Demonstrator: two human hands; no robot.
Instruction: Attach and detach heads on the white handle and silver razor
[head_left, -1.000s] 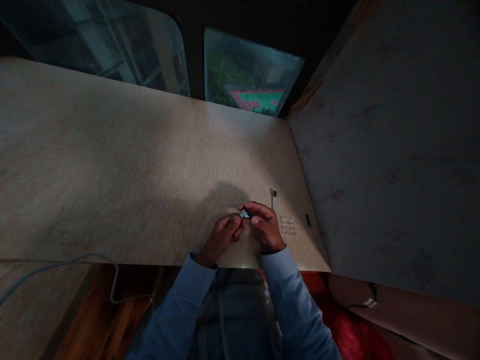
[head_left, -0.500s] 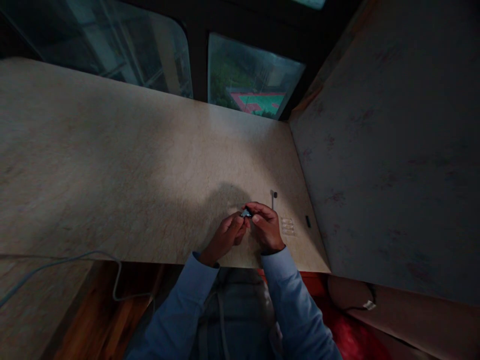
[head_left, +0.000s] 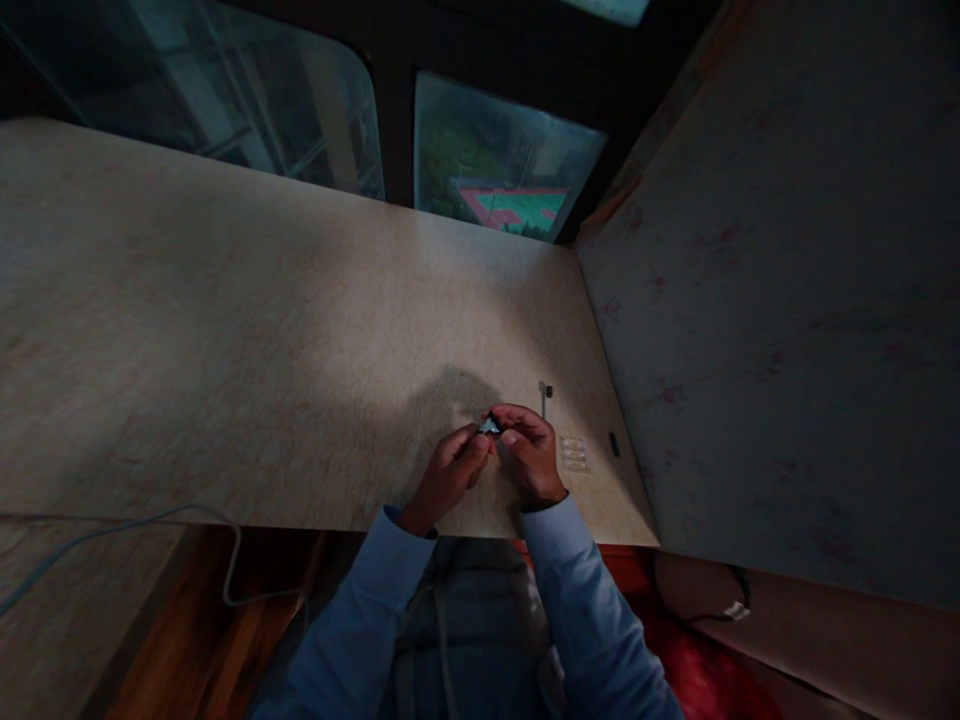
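Both hands meet over the near right part of a beige tabletop (head_left: 225, 330). My left hand (head_left: 450, 475) and my right hand (head_left: 529, 450) pinch a tiny dark and silvery part (head_left: 490, 426) between their fingertips, just above the table. What the part is cannot be made out in the dim light. Both arms wear light blue sleeves.
A small clear strip of blisters (head_left: 574, 453) lies right of my right hand. A thin pin-like tool with a dark head (head_left: 547, 397) and a small black piece (head_left: 614, 444) lie beyond it. A wall panel (head_left: 787, 330) stands at the right. A grey cable (head_left: 150, 525) hangs off the near left edge.
The hands stay together on the small part; only the fingers shift slightly. The view has drifted a little.
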